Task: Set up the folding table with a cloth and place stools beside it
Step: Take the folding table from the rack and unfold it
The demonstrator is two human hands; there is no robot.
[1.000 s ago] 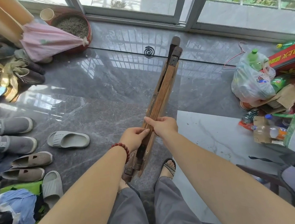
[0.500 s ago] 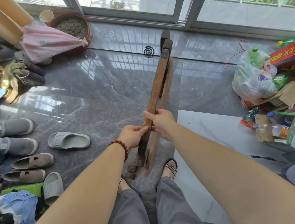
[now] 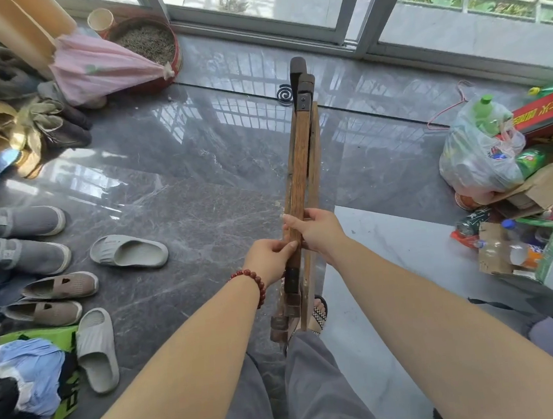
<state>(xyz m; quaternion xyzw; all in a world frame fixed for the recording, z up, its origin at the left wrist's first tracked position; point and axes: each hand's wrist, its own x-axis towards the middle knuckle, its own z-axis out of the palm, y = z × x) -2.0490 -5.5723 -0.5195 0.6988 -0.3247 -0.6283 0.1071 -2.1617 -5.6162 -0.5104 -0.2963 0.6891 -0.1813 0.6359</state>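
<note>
Over the middle of the gray marble floor [image 3: 175, 197], a person's left hand [image 3: 268, 260] and right hand [image 3: 317, 233] curl their fingers around the folded wooden table [image 3: 300, 161], held edge-on above the feet.

Folded table [image 3: 300, 174]: worn brown wood, rough scuffed grain, matt. Its dark end fittings [image 3: 303, 103] look like dull metal.
Floor [image 3: 182, 170]: grey veined stone-look tile, highly polished, mirrors the window bars. The paler slab [image 3: 388, 256] is less glossy.
Bracelet [image 3: 255, 278]: shiny red beads.
Slide sandal [image 3: 129, 252]: matt grey, rubbery.
Bag [image 3: 470, 167]: thin translucent plastic, crinkled.
Pink cover [image 3: 102, 67]: soft cloth.
</note>
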